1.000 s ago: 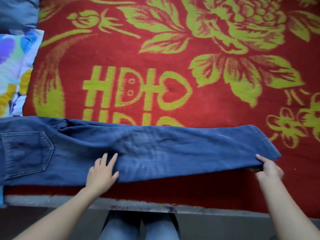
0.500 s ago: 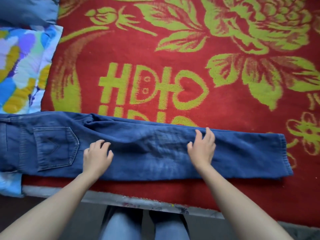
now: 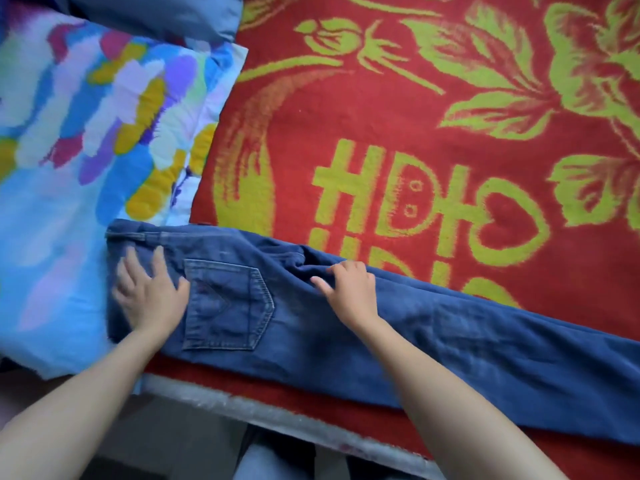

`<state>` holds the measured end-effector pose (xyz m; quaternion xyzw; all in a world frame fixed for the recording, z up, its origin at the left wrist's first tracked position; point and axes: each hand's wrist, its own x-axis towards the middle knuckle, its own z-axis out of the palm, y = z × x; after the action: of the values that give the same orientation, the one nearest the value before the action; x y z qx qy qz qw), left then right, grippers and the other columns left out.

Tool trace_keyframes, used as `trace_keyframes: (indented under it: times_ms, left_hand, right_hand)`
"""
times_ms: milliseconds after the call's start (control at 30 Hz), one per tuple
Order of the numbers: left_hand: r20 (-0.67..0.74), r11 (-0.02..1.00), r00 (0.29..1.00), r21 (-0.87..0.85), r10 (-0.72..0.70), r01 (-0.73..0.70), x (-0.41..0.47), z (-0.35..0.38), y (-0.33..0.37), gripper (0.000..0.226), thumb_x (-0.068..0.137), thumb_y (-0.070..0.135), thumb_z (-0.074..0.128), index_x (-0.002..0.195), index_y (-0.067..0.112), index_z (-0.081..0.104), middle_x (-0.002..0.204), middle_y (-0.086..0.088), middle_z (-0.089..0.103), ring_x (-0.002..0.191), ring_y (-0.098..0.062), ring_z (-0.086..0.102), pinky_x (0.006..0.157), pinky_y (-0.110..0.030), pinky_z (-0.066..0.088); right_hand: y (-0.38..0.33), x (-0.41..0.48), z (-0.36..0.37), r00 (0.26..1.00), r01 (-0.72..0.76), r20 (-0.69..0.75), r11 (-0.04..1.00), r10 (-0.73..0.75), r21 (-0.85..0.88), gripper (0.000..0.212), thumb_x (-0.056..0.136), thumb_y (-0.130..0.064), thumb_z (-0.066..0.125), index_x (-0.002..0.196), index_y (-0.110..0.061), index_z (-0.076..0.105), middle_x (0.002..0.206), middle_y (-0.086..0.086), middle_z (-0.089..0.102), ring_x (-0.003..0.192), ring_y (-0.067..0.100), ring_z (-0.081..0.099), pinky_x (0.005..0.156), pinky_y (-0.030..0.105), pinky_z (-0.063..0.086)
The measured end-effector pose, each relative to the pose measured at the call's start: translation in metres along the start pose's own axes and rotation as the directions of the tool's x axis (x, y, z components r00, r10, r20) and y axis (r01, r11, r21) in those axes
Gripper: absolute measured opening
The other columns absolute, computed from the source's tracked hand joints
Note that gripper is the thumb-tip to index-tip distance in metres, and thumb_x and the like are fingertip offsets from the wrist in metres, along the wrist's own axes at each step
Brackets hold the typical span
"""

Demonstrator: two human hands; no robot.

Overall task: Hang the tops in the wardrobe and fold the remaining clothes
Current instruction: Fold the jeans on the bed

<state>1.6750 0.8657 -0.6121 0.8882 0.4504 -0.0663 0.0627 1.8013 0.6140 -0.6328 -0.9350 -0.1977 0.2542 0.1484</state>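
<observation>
Jeans (image 3: 450,344) flat on bed (image 3: 363,109), apparently leg over leg; cross-folds outstanding. Left hand (image 3: 149,296) spread at waistband; right hand (image 3: 349,289) presses the seat, fingers relaxed.

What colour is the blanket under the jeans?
The blanket is red with yellow-green flowers; head view.
</observation>
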Motion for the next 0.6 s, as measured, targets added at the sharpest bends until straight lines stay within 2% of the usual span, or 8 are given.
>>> trace_keyframes:
  times_ms: [100, 200, 267, 333, 367, 433, 500, 600]
  left_hand:
    - [0.046, 0.994, 0.994, -0.041, -0.095, 0.097, 0.047, -0.011, -0.038, 0.076, 0.081, 0.024, 0.069, 0.144, 0.01, 0.03, 0.15, -0.024, 0.018, 0.135, -0.041, 0.019, 0.104, -0.056, 0.021]
    - [0.188, 1.0, 0.982, -0.005, 0.031, -0.031, 0.091, -0.017, -0.063, 0.087, 0.08, 0.029, 0.071, 0.149, 0.017, 0.02, 0.153, -0.018, 0.017, 0.135, -0.039, 0.022, 0.105, -0.052, 0.025]
    - [0.267, 0.993, 0.957, -0.027, 0.117, -0.114, 0.116, -0.018, -0.073, 0.087, 0.079, 0.03, 0.072, 0.149, 0.022, 0.021, 0.152, -0.013, 0.022, 0.134, -0.036, 0.026, 0.105, -0.047, 0.027]
    - [0.304, 0.989, 0.943, -0.098, 0.138, -0.114, 0.136, -0.019, -0.075, 0.076, 0.078, 0.029, 0.074, 0.144, 0.023, 0.036, 0.142, -0.013, 0.037, 0.129, -0.034, 0.034, 0.103, -0.042, 0.031]
    - [0.304, 0.986, 0.942, -0.121, 0.144, -0.112, 0.144, -0.021, -0.074, 0.065, 0.077, 0.029, 0.074, 0.136, 0.021, 0.048, 0.134, -0.013, 0.046, 0.124, -0.033, 0.041, 0.1, -0.042, 0.034]
    - [0.305, 0.979, 0.935, -0.151, 0.178, -0.137, 0.165, -0.028, -0.077, 0.041, 0.075, 0.03, 0.076, 0.113, 0.019, 0.065, 0.114, -0.013, 0.062, 0.11, -0.031, 0.054, 0.092, -0.04, 0.041]
    - [0.332, 0.964, 0.919, -0.227, 0.213, -0.141, 0.183, -0.043, -0.085, 0.028, 0.07, 0.035, 0.08, 0.09, 0.018, 0.071, 0.089, -0.011, 0.068, 0.091, -0.028, 0.061, 0.081, -0.037, 0.044]
    - [0.372, 0.911, 0.886, -0.395, 0.276, -0.117, 0.198, -0.055, -0.092, 0.023, 0.068, 0.029, 0.083, 0.074, 0.014, 0.068, 0.072, -0.009, 0.064, 0.076, -0.026, 0.058, 0.067, -0.033, 0.04]
  right_hand:
    - [-0.036, 0.028, 0.008, 0.986, -0.161, 0.042, 0.986, 0.162, -0.033, 0.049, 0.091, -0.058, 0.042, 0.085, -0.013, 0.062, 0.104, 0.007, 0.059, 0.108, 0.028, 0.048, 0.084, 0.037, 0.034]
    - [-0.057, 0.048, 0.015, 0.949, -0.278, 0.12, 0.955, 0.29, -0.106, 0.054, 0.089, -0.062, 0.04, 0.099, -0.015, 0.065, 0.115, 0.008, 0.056, 0.116, 0.029, 0.044, 0.094, 0.041, 0.031]
    - [-0.071, 0.06, 0.018, 0.925, -0.334, 0.159, 0.938, 0.346, -0.093, 0.043, 0.089, -0.054, 0.047, 0.096, -0.016, 0.066, 0.108, 0.008, 0.06, 0.112, 0.028, 0.048, 0.093, 0.04, 0.032]
    - [-0.077, 0.073, 0.011, 0.901, -0.433, 0.129, 0.875, 0.414, 0.219, 0.03, 0.088, -0.037, 0.057, 0.068, -0.015, 0.059, 0.074, 0.006, 0.059, 0.084, 0.023, 0.052, 0.078, 0.035, 0.033]
    - [-0.077, 0.079, 0.005, 0.89, -0.444, 0.103, 0.791, 0.445, 0.421, 0.034, 0.087, -0.028, 0.06, 0.057, -0.015, 0.05, 0.058, 0.003, 0.047, 0.068, 0.021, 0.045, 0.068, 0.034, 0.029]
    - [-0.072, 0.091, -0.008, 0.884, -0.373, 0.007, 0.696, 0.468, 0.614, 0.032, 0.088, -0.018, 0.059, 0.06, -0.012, 0.044, 0.056, 0.0, 0.031, 0.06, 0.018, 0.031, 0.059, 0.033, 0.019]
    - [-0.073, 0.099, -0.016, 0.914, -0.3, -0.085, 0.8, 0.398, 0.519, 0.022, 0.093, -0.02, 0.053, 0.075, -0.009, 0.047, 0.064, 0.0, 0.038, 0.067, 0.019, 0.036, 0.061, 0.033, 0.023]
    - [-0.074, 0.105, -0.009, 0.924, -0.329, -0.14, 0.927, 0.356, 0.183, 0.026, 0.097, -0.035, 0.045, 0.106, -0.011, 0.051, 0.098, 0.007, 0.056, 0.098, 0.027, 0.048, 0.09, 0.04, 0.032]
